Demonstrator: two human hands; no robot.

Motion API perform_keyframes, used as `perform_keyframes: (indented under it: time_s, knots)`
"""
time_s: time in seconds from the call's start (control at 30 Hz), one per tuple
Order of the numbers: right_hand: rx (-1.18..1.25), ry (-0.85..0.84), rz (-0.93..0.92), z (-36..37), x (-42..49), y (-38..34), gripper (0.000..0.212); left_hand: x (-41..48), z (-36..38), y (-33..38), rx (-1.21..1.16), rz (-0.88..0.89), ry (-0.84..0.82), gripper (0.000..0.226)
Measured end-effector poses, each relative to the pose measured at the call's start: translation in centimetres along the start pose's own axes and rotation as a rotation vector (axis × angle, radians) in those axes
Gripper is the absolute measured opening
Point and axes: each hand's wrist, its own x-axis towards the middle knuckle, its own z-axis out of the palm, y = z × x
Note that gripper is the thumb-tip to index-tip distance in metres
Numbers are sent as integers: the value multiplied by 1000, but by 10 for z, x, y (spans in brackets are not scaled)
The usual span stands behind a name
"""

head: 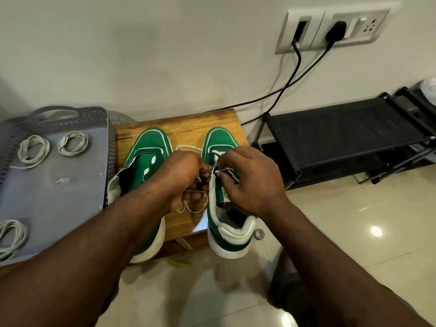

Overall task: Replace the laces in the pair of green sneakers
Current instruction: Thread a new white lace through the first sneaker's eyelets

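The green sneakers (151, 147) stand on the wooden surface (179, 123), toes to 12 o'clock, so the eyelets face me. My hands meet over the sneaker at 3 o'clock (220, 141). My right hand (250, 180) pinches the tip of the lace (186, 146), and my left hand (184, 175) grips its slack. Spare laces (82, 143) wait coiled in the tray (70, 197) at 9 o'clock.

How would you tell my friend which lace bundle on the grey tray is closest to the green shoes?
Find the grey tray left of the wooden stool. Two lace bundles lie side by side at its far end, a third near the front. It is the right-hand far bundle, nearest the left sneaker; unlike its neighbour, no loose end trails out.
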Motion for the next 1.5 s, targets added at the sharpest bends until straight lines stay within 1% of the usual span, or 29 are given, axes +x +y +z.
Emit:
perform_keyframes:
  time_s: [0.07, 0.17, 0.27, 0.33, 0.43, 0.53, 0.63, 0.67, 0.77, 0.83, 1.0, 1.1, 1.2, 1.3, 1.4, 1.5]
  knots:
    - [-2, 54, -31, 0, -1, 1, 14, 0, 0, 0, -3, 6, 2, 20]
    - [3, 88, -10, 1, -1, 0, 12, 0, 0, 1, -22, -2, 6, 17]
    - [4, 65, 22, 0, 1, -1, 13, 1, -1, 1, -36, -5, 20, 18]
    - [-11, 10, 68, 0, 3, -1, 20, 1, -2, 1, -17, -7, 5, 17]
    - [-62, -47, 145, 2, 5, 1, 32, 4, -3, 4, 80, 25, 28, 15]
    - [-26, -5, 226, 3, 5, -1, 26, 10, -4, 3, 279, 169, 78, 15]
    - [30, 58, 261, 5, 4, -2, 16, 13, -3, -1, 414, 210, 35, 29]
    - [52, 76, 276, 6, 4, -2, 14, 13, -3, -1, 423, 215, 33, 32]
    - [113, 109, 327, 8, 3, -5, 14, 15, -3, 3, 415, 201, 29, 30]
    - [128, 118, 355, 10, 2, -7, 15, 16, -4, 7, 465, 186, 27, 28]
    - [96, 50, 347, 14, 5, -12, 20, 23, -9, 10, 468, 209, 80, 33]
    - [85, 35, 347, 13, 6, -13, 24, 24, -9, 7, 510, 263, 148, 24]
    - [87, 46, 370, 13, 5, -14, 27, 23, -10, 8, 605, 325, 187, 25]
    - [78, 55, 390, 14, 6, -14, 30, 21, -16, 12, 596, 378, 144, 25]
    - [49, 37, 362, 15, 7, -15, 30, 17, -28, 17, 636, 457, 71, 8]
    - [52, 31, 356, 16, 8, -15, 26, 16, -35, 18, 726, 461, 10, 9]
